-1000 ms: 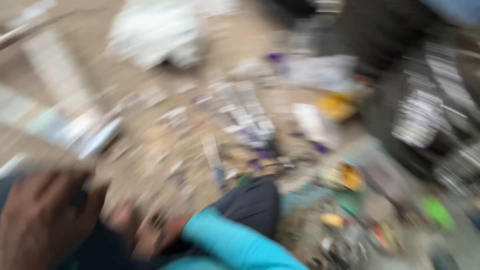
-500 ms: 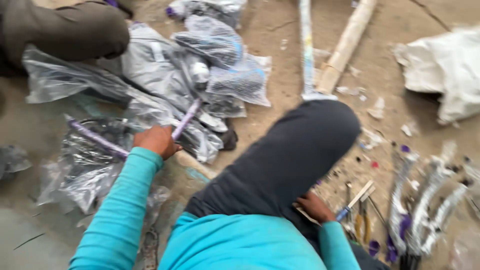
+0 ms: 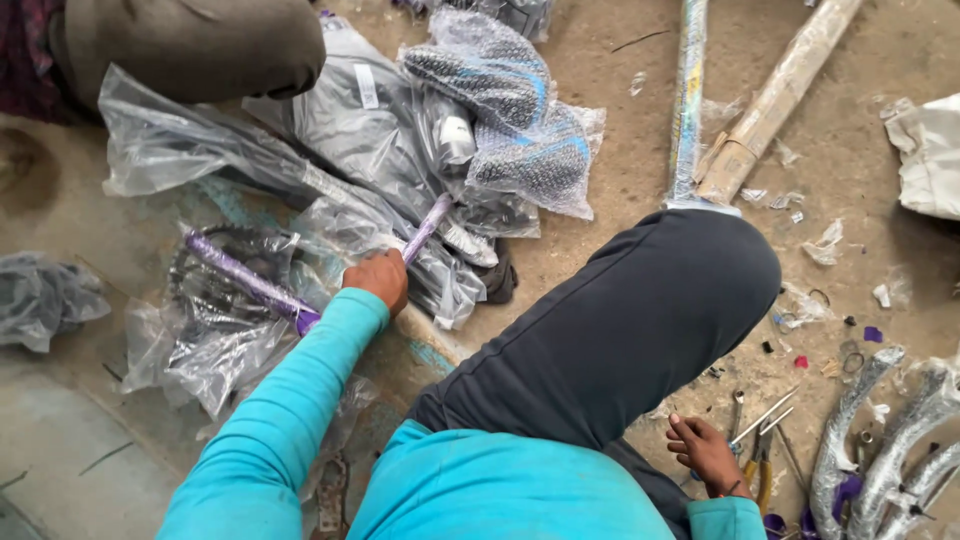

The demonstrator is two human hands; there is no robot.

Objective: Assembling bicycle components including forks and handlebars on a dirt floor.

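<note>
Left edge of the floor (image 3: 640, 230): clear plastic bags (image 3: 190, 330) hold dark coiled parts, one with a purple strip. Centre: the left hand (image 3: 378, 280) is clenched around a purple-wrapped rod (image 3: 428, 226), lifting it clear of the bags. Right, beyond the raised knee (image 3: 660, 300): the right hand (image 3: 705, 455) rests loosely curled, fingertips touching metal hand tools (image 3: 760, 425); chrome parts (image 3: 880, 440) lie by the right edge.

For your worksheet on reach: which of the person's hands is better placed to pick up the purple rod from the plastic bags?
Left. The left hand already rests against the purple rod among the plastic bags. The right hand is far off beside the raised knee, near the pliers.
</note>
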